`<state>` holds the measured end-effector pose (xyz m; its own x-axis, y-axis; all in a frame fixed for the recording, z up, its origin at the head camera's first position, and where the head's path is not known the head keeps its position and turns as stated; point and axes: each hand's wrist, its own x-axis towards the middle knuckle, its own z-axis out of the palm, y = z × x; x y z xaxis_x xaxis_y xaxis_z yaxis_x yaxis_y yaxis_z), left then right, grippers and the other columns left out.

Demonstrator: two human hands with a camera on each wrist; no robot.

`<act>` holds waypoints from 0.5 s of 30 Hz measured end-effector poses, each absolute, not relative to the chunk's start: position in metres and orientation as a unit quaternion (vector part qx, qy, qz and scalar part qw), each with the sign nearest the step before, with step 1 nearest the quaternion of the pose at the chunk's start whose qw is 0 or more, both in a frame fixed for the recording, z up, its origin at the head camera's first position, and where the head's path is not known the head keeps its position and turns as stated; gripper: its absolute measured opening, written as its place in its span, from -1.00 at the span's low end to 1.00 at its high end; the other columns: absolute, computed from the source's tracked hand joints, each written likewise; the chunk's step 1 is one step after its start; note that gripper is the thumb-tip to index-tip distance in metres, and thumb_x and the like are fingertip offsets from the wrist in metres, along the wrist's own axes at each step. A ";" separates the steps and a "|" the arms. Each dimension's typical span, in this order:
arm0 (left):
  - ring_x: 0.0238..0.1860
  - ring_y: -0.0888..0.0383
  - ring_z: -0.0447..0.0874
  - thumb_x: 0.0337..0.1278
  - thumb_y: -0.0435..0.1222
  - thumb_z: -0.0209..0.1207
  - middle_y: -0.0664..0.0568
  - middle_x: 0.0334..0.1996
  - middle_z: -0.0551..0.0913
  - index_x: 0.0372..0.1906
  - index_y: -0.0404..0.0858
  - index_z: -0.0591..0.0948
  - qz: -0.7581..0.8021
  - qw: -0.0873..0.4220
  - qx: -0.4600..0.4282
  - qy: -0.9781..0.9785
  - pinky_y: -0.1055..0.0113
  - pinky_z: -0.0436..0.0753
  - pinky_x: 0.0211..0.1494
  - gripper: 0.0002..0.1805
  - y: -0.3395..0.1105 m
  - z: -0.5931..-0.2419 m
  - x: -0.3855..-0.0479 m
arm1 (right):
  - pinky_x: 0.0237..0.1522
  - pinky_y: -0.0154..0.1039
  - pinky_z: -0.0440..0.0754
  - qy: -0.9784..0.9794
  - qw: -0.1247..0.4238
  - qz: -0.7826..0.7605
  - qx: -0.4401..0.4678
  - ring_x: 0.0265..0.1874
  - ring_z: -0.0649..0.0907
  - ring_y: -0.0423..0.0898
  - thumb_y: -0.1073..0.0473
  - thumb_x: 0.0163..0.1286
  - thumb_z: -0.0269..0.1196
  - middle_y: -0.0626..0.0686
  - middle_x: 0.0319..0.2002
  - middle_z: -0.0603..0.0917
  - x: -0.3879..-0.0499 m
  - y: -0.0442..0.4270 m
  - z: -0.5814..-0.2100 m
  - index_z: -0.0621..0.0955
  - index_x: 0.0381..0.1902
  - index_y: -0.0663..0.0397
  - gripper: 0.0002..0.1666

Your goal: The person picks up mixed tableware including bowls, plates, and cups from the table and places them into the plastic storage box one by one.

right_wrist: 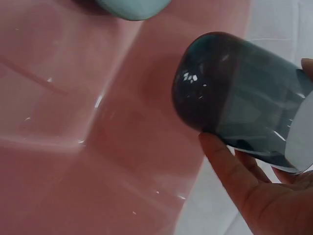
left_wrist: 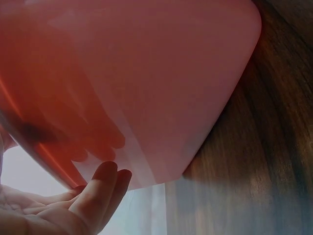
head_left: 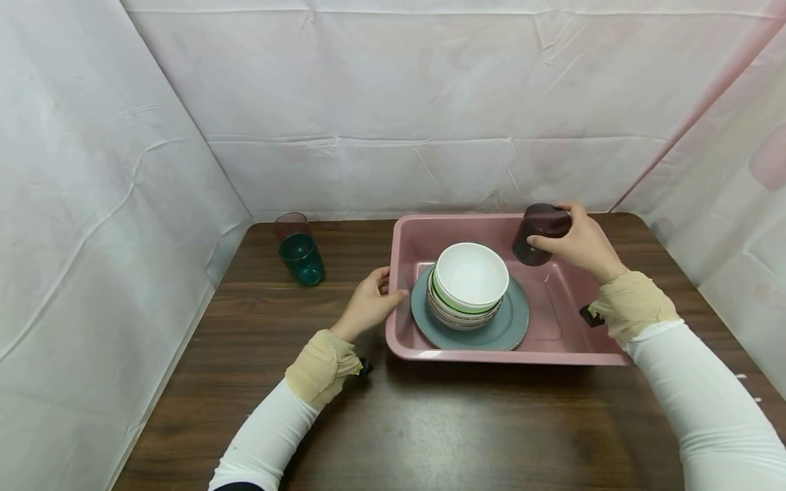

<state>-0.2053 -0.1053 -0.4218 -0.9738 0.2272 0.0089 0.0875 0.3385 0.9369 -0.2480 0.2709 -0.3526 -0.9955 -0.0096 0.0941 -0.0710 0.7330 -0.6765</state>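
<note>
A pink basin [head_left: 555, 320] stands on the table. My left hand [head_left: 368, 303] grips its left rim, thumb over the edge; the left wrist view shows fingers [left_wrist: 100, 188] at the outer wall. Over the basin's back right part, my right hand [head_left: 580, 245] holds a dark see-through tumbler [head_left: 533, 239] between thumb and fingers. In the right wrist view that tumbler [right_wrist: 254, 98] is tilted and two-toned; whether another is nested in it I cannot tell. A blue-grey plate [head_left: 516, 320] lies in the basin. On it stand stacked patterned bowls [head_left: 451, 317], topped by white bowls [head_left: 471, 273].
Left of the basin, a teal tumbler [head_left: 303, 262] stands on the wooden table [head_left: 270, 320] with a reddish see-through tumbler [head_left: 291, 224] in its top. White sheeting [head_left: 393, 102] hangs behind the table and along both sides.
</note>
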 end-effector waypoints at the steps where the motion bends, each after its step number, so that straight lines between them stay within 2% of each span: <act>1: 0.16 -0.19 0.60 0.17 -0.34 0.22 -0.37 0.17 0.55 0.33 -0.47 0.33 0.569 0.061 0.096 0.814 0.11 0.67 0.09 -0.36 -0.105 -0.422 -0.205 | 0.05 0.08 0.42 -0.935 0.042 0.351 0.022 0.09 0.49 0.26 -0.20 0.13 0.42 0.43 0.18 0.45 -0.248 0.272 -0.354 0.15 0.44 0.25 0.14; 5: 0.15 -0.19 0.60 0.17 -0.36 0.20 -0.38 0.18 0.54 0.33 -0.48 0.33 0.575 0.059 0.096 0.810 0.10 0.67 0.09 -0.37 -0.103 -0.423 -0.204 | 0.07 0.10 0.44 -0.939 0.031 0.341 0.024 0.10 0.50 0.26 -0.15 0.13 0.44 0.43 0.18 0.44 -0.251 0.274 -0.360 0.20 0.40 0.34 0.10; 10: 0.16 -0.19 0.59 0.18 -0.37 0.18 -0.38 0.20 0.52 0.35 -0.48 0.30 0.573 0.060 0.096 0.812 0.08 0.65 0.12 -0.36 -0.103 -0.422 -0.204 | 0.17 0.14 0.41 -0.929 -0.020 0.370 0.023 0.16 0.45 0.31 0.04 0.22 0.38 0.52 0.21 0.34 -0.253 0.276 -0.368 0.03 0.41 0.47 0.08; 15: 0.18 -0.22 0.57 0.17 -0.36 0.18 -0.39 0.22 0.50 0.36 -0.50 0.27 0.573 0.063 0.096 0.812 0.08 0.64 0.14 -0.32 -0.103 -0.421 -0.202 | 0.20 0.26 0.36 -0.939 -0.050 0.339 0.012 0.18 0.39 0.41 0.04 0.26 0.32 0.63 0.22 0.25 -0.254 0.280 -0.370 -0.10 0.41 0.55 0.14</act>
<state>-0.2023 -0.1027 -0.4214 -0.9738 0.2272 0.0074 0.0832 0.3259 0.9417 -0.2539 0.2800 -0.3700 -0.9947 -0.0572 -0.0858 0.0108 0.7696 -0.6384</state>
